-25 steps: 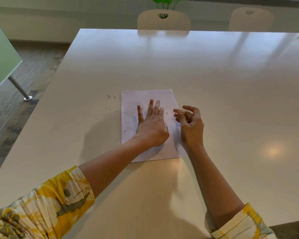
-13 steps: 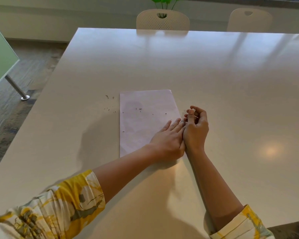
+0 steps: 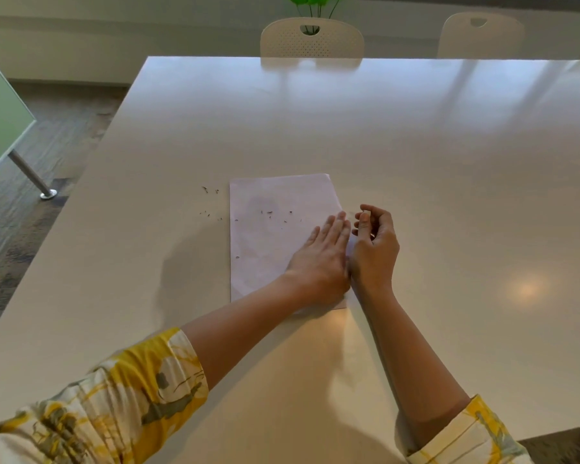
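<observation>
Paper sheet (image 3: 275, 236) lies flat on surface (image 3: 416, 155). Your left hand (image 3: 322, 259) presses its right edge, fingers straight. Right hand (image 3: 375, 249) just beside, fingers curled; can't tell if pinching anything. Dark specks (image 3: 275, 214) litter sheet: clearing looks unfinished.

The table (image 3: 416, 155) had a smooth, glossy top, hard like laminate, that mirrored the window light and the chair backs, while the sheet of paper (image 3: 268, 242) lying on it looked thin, matt and faintly creased. The chairs (image 3: 312, 40) behind were of matt, cream plastic with a perforated back, and the slanted leg (image 3: 31, 174) at the left was bare metal with a dull shine. The floor (image 3: 57, 135) showed a grained, matt wood-look plank surface, and the sleeve (image 3: 114, 396) was soft printed cloth.
</observation>
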`<state>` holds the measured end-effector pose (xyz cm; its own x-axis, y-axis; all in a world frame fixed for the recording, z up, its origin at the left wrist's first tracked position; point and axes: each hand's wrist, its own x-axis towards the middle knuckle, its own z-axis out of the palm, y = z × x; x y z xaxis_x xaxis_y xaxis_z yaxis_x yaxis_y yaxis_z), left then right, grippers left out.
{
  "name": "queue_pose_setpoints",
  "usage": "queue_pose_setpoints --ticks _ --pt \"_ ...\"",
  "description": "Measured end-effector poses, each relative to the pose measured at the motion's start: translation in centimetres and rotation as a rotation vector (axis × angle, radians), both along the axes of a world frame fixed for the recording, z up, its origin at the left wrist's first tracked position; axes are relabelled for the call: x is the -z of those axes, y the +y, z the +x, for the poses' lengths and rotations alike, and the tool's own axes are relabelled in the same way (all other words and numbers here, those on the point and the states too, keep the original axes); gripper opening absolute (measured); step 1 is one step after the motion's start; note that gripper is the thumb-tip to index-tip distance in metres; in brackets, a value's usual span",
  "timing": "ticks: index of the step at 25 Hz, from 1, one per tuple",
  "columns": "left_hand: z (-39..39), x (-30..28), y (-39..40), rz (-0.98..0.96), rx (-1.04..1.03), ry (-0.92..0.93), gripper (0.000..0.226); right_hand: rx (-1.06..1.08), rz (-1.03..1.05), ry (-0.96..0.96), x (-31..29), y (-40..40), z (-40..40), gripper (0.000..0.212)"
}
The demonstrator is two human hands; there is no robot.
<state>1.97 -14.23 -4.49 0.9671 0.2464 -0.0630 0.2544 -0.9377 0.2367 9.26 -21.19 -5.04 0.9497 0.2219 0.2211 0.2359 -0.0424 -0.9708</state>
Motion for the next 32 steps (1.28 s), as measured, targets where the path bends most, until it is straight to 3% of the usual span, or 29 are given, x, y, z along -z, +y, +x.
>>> queue_pose_setpoints --ticks 7,11,16,24,26,28,30,32 --pt "0.8 0.3 2.0 0.057 -0.036 0.029 0.065 -0.06 -0.185 -0.123 0.0 0.0 -0.3 0.017" --pt "-0.3 0.6 4.3 -0.009 -0.111 -0.015 0.074 -0.091 -0.352 -0.215 0.4 0.7 -0.6 0.02" --pt "-2.7 0.3 7.7 0.025 -0.185 0.01 0.085 -0.122 -0.385 -0.264 0.4 0.7 -1.0 0.022" --pt "-6.4 -2.5 13.7 0.214 -0.534 0.187 0.092 -0.127 -0.437 -0.304 0.2 0.7 -1.5 0.024" --pt "-6.0 -3.0 12.9 0.17 -0.473 0.09 0.085 -0.126 -0.445 -0.306 0.2 0.7 -1.4 0.024" --pt "-5.0 -2.9 10.2 0.016 -0.283 -0.014 0.075 -0.127 -0.462 -0.312 0.2 0.9 -1.4 0.023" --pt "-4.1 -2.0 6.6 -0.111 -0.091 -0.029 0.067 -0.12 -0.467 -0.332 0.2 0.9 -1.4 0.022" --pt "-3.7 -0.8 4.0 -0.099 0.0 -0.004 0.063 -0.116 -0.459 -0.355 0.2 0.9 -1.5 0.021"
